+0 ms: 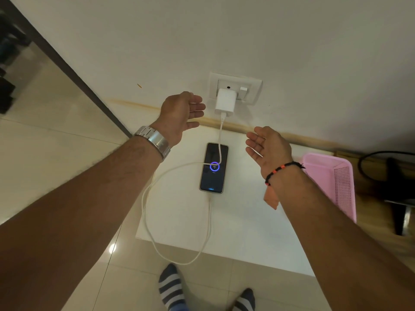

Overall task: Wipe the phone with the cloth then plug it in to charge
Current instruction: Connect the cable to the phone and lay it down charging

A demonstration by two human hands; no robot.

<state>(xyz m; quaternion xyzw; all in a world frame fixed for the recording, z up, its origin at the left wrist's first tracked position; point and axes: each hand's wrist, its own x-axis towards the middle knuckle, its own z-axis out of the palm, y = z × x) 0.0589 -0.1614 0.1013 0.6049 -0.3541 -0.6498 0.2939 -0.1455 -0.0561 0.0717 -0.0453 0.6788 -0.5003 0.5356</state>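
The phone (213, 168) lies face up on a white table (247, 221), its screen lit with a blue charging ring. A white cable (152, 209) loops off the table's front and enters the phone's near end. It runs up to a white charger (225, 103) plugged into the wall socket (251, 86). My left hand (182, 116) hovers left of the charger, fingers apart and holding nothing. My right hand (267, 149) hangs right of the phone, palm open. An orange cloth corner (270, 199) shows under my right wrist, mostly hidden.
A pink perforated basket (336, 182) stands at the table's right end. Dark furniture legs and a black cable (395, 198) are further right. Tiled floor (56, 164) lies to the left, with my striped socks (171, 286) below the table's front edge.
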